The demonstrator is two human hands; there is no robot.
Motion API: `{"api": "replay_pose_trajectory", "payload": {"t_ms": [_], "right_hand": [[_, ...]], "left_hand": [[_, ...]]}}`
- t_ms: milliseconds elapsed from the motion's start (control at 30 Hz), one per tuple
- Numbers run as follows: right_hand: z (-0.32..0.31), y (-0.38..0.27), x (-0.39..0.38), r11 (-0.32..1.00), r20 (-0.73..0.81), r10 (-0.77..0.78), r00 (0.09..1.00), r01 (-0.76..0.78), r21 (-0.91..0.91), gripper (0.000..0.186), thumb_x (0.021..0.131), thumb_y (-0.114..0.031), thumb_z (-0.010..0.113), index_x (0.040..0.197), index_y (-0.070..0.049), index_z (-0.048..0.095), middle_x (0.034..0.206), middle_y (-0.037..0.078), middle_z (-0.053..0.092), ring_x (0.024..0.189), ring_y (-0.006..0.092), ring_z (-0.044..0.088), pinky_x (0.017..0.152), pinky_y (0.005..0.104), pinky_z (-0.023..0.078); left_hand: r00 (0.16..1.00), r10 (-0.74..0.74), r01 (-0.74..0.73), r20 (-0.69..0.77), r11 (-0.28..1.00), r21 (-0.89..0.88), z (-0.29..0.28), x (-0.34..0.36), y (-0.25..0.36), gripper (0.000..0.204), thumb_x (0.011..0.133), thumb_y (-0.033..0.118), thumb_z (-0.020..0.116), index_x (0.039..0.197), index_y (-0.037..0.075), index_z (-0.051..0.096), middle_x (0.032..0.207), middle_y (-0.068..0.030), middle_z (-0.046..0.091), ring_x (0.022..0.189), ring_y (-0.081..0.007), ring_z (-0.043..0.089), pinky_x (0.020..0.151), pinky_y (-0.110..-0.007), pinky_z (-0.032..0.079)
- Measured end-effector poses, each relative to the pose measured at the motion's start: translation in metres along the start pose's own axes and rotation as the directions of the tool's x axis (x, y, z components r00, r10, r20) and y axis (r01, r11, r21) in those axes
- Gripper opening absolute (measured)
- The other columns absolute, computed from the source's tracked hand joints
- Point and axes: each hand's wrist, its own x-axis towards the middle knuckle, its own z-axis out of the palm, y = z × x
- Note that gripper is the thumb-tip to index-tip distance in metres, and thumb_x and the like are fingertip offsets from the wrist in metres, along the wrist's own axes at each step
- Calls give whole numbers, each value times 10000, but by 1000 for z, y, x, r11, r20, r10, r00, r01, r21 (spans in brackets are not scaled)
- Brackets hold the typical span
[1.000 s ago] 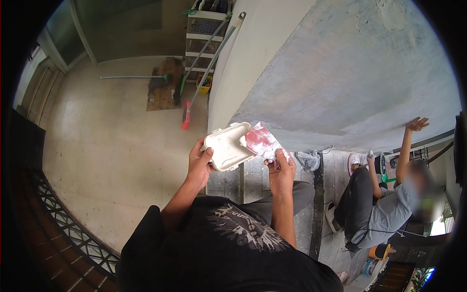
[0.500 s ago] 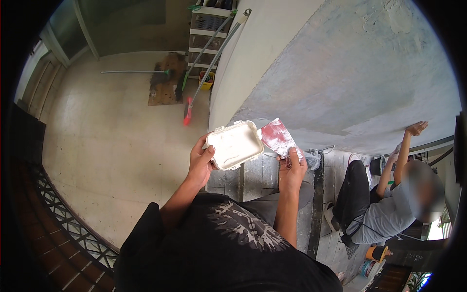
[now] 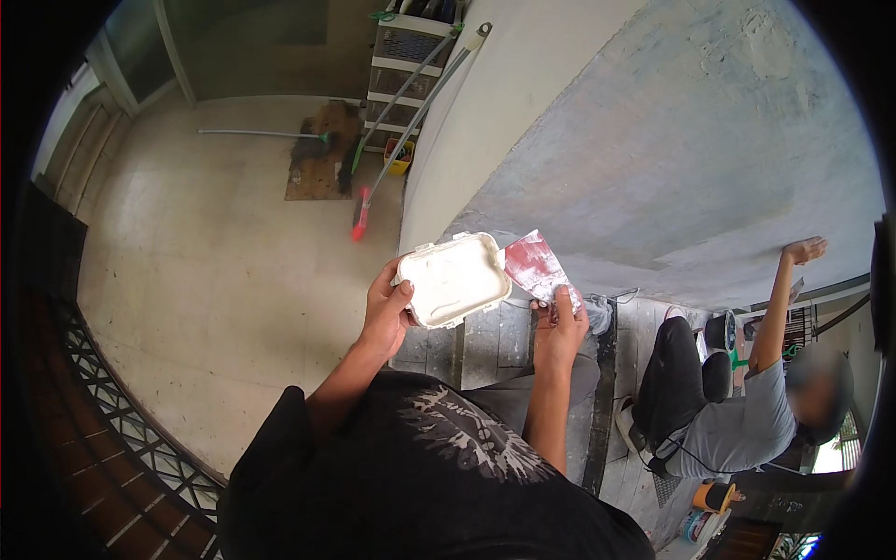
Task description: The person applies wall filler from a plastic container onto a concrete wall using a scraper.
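My left hand (image 3: 385, 303) grips the near left side of a white plastic container (image 3: 455, 280), its thumb over the rim. White paste coats the container's inside. In my right hand (image 3: 561, 329) is a red scraper (image 3: 536, 265), smeared with white paste and pinched between thumb and fingers. The scraper's far left corner meets or nearly meets the container's right rim; I cannot tell which. Both are held in front of my body, near the grey patchy wall (image 3: 653, 177).
On the right a co-worker (image 3: 737, 420) in a grey shirt crouches, one hand (image 3: 805, 250) against the wall. A broom (image 3: 360, 219) leans by a drawer unit (image 3: 401, 75). Cardboard (image 3: 322, 173) lies on the pale floor. Buckets (image 3: 714, 497) stand at the lower right.
The co-worker's raised hand and body have shifted slightly, and their other arm has dropped from the wall. My hands, the container and the scraper keep nearly the same position.
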Motion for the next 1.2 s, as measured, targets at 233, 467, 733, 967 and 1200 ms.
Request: {"api": "replay_pose_trajectory", "payload": {"t_ms": [233,467,733,967,1200], "right_hand": [[10,-1,-5,1000,-21,-23,1000,23,-2,169,964,-133,598,1057,8,600,934,70,655,781,134,614,657,305,519],[17,-1,-11,998,-33,-52,998,53,24,207,958,-123,608,1090,35,591,941,83,660,775,138,634,681,306,548],[23,-8,-21,996,-34,-83,996,84,41,198,959,-130,606,1076,30,596,942,79,657,774,135,628,687,299,539],[43,-24,-36,990,5,-103,995,102,101,199,947,-162,626,1039,14,608,930,74,651,780,134,608,665,299,505],[48,-19,-40,987,8,-82,997,80,137,150,953,-145,602,1026,-16,624,958,62,675,807,131,631,681,298,513]], "left_hand": [[999,22,-22,31,1000,4,-9,-6,3,700,885,373,698,1395,17,377,1221,-157,604,1059,-234,657,750,-332,613],[998,14,-15,64,1000,9,-18,-11,7,734,858,395,724,1398,29,388,1206,-142,613,1062,-218,654,774,-333,608],[993,9,-8,116,1000,-12,-26,-16,9,764,829,414,751,1394,35,403,1228,-116,598,1105,-199,627,831,-331,589],[991,5,0,134,999,-33,-33,-16,19,746,839,402,743,1394,33,408,1249,-101,585,1144,-203,604,904,-347,558],[989,14,-4,147,998,-68,-42,-14,29,727,857,371,728,1400,15,398,1291,-115,562,1187,-215,573,977,-358,507]]}}
